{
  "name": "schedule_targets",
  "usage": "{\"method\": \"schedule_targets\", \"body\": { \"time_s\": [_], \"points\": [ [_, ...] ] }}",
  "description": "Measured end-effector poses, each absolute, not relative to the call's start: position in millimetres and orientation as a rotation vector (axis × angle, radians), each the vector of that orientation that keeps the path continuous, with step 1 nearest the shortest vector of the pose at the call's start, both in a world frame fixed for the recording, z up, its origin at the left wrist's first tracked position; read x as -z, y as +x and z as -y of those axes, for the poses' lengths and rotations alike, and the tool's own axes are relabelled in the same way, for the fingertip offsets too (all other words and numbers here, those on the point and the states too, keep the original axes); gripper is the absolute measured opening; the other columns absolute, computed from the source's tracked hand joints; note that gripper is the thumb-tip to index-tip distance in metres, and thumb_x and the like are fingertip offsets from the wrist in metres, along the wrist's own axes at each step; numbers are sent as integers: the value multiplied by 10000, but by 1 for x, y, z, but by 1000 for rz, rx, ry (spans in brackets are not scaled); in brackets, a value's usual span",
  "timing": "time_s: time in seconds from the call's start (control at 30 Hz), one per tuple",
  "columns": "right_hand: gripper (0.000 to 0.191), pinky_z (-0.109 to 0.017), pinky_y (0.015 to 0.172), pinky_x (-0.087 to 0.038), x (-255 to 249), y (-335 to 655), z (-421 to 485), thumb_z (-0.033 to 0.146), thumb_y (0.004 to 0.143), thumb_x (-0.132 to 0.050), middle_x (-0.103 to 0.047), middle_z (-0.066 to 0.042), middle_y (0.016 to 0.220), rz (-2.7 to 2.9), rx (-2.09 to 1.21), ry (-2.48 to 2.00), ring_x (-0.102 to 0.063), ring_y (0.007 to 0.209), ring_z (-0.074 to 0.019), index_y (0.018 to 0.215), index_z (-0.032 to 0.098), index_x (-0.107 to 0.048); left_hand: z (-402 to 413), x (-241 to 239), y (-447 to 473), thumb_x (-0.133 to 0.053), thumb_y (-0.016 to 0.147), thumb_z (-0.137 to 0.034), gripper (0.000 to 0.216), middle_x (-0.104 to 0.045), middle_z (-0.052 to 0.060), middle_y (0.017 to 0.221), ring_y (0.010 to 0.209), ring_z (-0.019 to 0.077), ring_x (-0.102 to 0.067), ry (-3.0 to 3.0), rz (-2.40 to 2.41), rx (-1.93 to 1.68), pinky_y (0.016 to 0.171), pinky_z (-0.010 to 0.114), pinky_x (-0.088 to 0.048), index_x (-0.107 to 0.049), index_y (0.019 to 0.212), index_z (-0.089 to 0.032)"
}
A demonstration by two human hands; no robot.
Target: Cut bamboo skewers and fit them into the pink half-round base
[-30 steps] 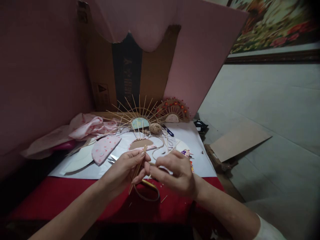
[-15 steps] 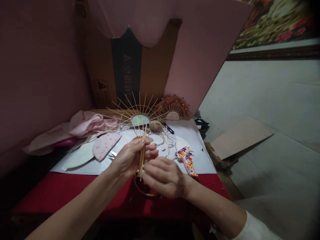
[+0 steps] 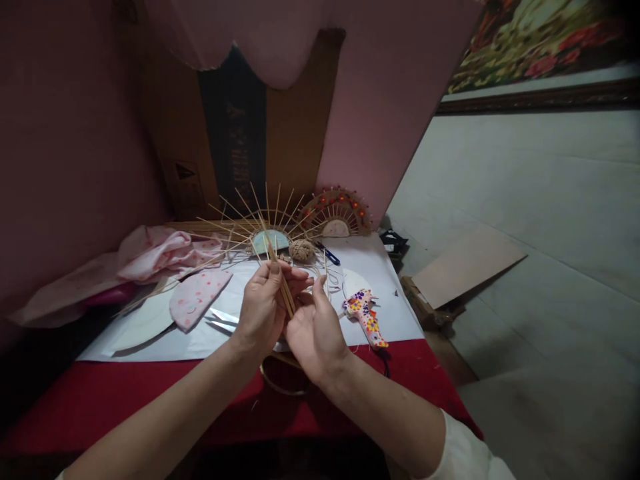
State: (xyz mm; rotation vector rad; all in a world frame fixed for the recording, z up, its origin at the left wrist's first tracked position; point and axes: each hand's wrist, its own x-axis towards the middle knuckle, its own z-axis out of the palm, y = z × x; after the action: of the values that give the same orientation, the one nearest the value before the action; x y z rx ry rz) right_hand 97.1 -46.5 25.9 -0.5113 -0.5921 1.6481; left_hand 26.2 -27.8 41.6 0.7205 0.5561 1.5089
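A small bundle of thin wooden sticks (image 3: 286,291) is gripped between the thumb and fingers of my left hand (image 3: 265,297), its upper ends pointing away from me. My right hand (image 3: 315,330) lies palm up beside it with the thumb raised. The bundle's lower ends meet that palm. Beyond my hands stands a fan-shaped frame of spread sticks with a pale green half-round centre (image 3: 270,241). A ball of twine (image 3: 302,251) sits beside the frame. Scissors (image 3: 223,320) lie left of my left hand, partly covered by it.
Right of my hands lies a flower-patterned glue gun (image 3: 367,317). A finished-looking fan with red flowers (image 3: 336,213) leans at the back. Dotted pink fabric (image 3: 165,253) and a dotted half-round piece (image 3: 200,299) are on the left. A bangle-like ring (image 3: 285,390) rests on the red cloth (image 3: 200,400).
My right hand has turned from curled over the sticks' lower ends to palm up. The bundle now leans the other way, and more of the scissors shows.
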Motion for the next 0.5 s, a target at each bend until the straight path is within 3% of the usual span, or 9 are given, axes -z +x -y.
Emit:
{"method": "schedule_targets", "body": {
  "time_s": [0.13,0.2,0.37,0.5],
  "points": [
    [428,-318,710,-476,-23,100,46,548,897,-379,-527,2,632,515,-1743,-507,-524,617,-147,640,225,-493,30,-45,23,-523,868,-258,118,-693,30,729,722,157,-682,783,-531,-1547,776,321,-525,-528,800,-161],
    [475,-313,667,-467,-22,102,46,583,881,-378,-481,10,576,522,-1763,-529,-478,557,-142,579,221,-436,29,-49,22,-531,863,-262,119,-700,35,739,734,162,-684,826,-525,-1570,776,321,-526,-529,799,-162],
    [480,-367,760,-462,-22,109,47,635,855,-363,-628,-66,821,660,-1669,-708,-578,790,-204,709,212,-536,28,-50,21,-545,855,-291,132,-721,62,792,788,191,-690,898,-531,-1499,768,336,-530,-528,817,-166],
    [335,-366,904,-397,-27,128,38,505,858,-495,-631,-67,1052,974,-1160,-931,-555,1015,-207,975,211,-607,29,-49,16,-575,833,-288,153,-726,84,770,772,200,-695,921,-592,-1373,801,347,-521,-561,805,-138]
  ]
}}
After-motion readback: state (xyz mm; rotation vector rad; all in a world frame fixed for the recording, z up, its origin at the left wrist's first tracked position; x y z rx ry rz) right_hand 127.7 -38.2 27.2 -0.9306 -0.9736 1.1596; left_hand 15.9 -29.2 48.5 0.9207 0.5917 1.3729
